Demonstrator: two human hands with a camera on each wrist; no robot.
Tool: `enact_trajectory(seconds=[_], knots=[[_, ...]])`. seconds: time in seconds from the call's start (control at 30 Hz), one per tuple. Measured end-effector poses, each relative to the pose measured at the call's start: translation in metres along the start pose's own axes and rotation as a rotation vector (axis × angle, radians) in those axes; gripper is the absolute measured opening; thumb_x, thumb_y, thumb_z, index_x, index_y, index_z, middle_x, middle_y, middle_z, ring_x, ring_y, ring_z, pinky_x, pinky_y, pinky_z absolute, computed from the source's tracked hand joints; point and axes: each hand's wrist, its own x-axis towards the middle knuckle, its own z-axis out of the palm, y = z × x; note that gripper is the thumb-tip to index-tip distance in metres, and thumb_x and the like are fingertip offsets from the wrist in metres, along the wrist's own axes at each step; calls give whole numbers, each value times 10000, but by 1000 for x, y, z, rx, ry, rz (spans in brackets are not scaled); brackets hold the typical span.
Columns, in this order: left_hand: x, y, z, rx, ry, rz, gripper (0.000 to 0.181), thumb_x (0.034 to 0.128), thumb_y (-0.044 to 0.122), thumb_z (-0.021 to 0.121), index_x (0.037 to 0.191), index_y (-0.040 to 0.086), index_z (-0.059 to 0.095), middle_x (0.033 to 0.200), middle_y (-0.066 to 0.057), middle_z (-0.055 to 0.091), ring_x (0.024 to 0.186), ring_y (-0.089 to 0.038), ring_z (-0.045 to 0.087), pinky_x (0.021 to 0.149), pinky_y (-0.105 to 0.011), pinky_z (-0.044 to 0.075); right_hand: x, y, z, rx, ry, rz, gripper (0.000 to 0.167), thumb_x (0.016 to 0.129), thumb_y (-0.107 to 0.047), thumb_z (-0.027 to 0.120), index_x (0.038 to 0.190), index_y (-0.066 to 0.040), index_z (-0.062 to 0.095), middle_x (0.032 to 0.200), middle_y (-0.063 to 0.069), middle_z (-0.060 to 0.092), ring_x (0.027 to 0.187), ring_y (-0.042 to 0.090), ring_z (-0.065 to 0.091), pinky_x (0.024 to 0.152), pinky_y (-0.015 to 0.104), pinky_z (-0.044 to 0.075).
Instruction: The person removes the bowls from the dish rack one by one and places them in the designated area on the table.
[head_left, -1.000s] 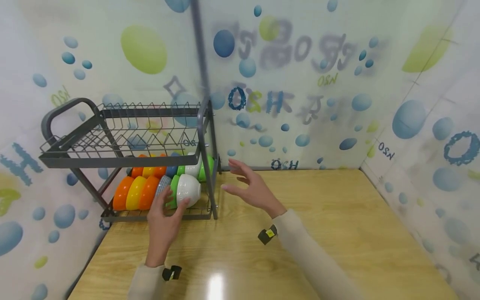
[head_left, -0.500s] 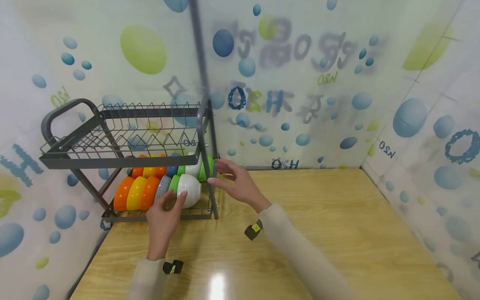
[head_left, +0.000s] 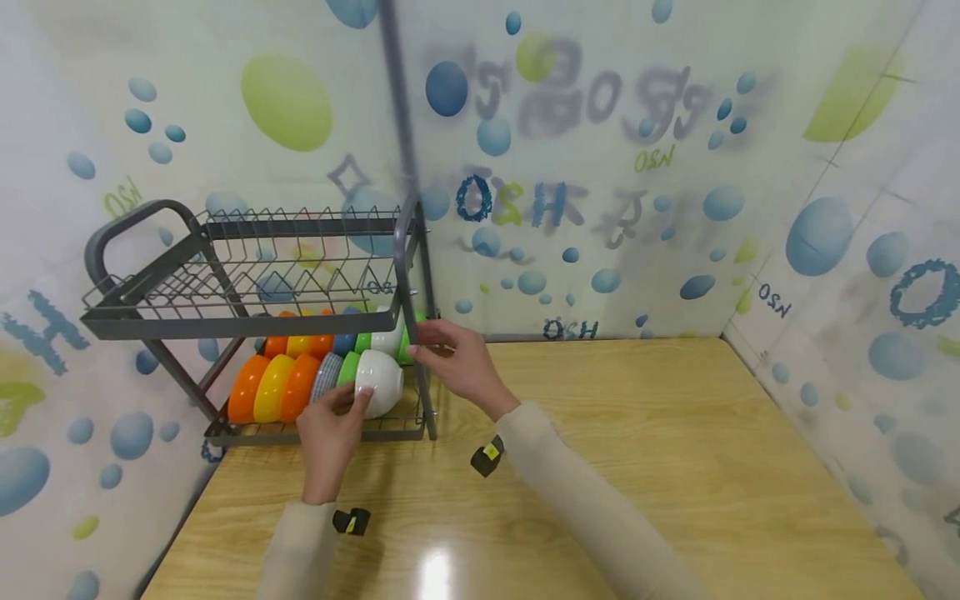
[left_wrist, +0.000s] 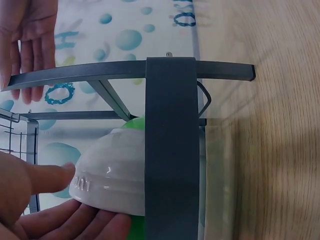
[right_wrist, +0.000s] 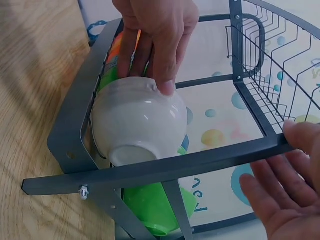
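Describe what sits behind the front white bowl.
Behind the front white bowl sits another white bowl between green bowls; its lower part is hidden by the front bowl.

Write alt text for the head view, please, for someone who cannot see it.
A left hand pinches a white bowl at the right end of the front row of colourful bowls on the lower shelf of a dish rack on a wooden table. The right hand straddles the rack's right post.
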Motion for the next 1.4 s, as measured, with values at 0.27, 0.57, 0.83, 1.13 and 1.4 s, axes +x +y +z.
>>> enact_trajectory(seconds=[0.27, 0.57, 0.83, 1.13, 1.4], knots=[[5, 2, -2, 52, -1, 16, 371, 982, 256, 715, 1196, -46, 730, 1073, -254, 758, 974, -380, 716, 823, -530, 571, 0, -5, 2, -101, 35, -37, 219, 955, -256, 747, 1127, -120, 740, 1103, 31, 781, 996, 147, 732, 850, 257, 598], [10, 0, -3, 99, -64, -26, 335, 998, 260, 687, 1165, -26, 738, 1081, -243, 754, 946, -354, 658, 739, -411, 533, 1, -2, 3, -97, 45, -70, 198, 963, -240, 738, 1108, -106, 735, 1067, 55, 785, 966, 161, 742, 867, 355, 618], [12, 2, 2, 117, -91, -66, 280, 999, 216, 663, 1122, -26, 732, 1052, -239, 753, 913, -348, 630, 704, -381, 507, 0, 2, 4, -86, 56, -83, 197, 969, -228, 730, 1117, -97, 731, 1078, 62, 778, 976, 163, 747, 874, 334, 620], [11, 2, 7, 30, -79, -136, 231, 1006, 167, 639, 1107, -32, 697, 1041, -228, 716, 901, -317, 573, 636, -267, 459, -1, 4, 5, -82, 61, -102, 199, 966, -234, 734, 1114, -101, 733, 1073, 60, 779, 965, 152, 748, 834, 216, 602], [10, 5, 4, -84, -111, -232, 266, 1028, 166, 610, 1199, -30, 665, 1166, -218, 671, 1008, -307, 558, 725, -250, 483, -1, 5, 6, -82, 66, -109, 197, 965, -236, 735, 1110, -103, 734, 1076, 58, 779, 980, 157, 751, 835, 220, 602]])
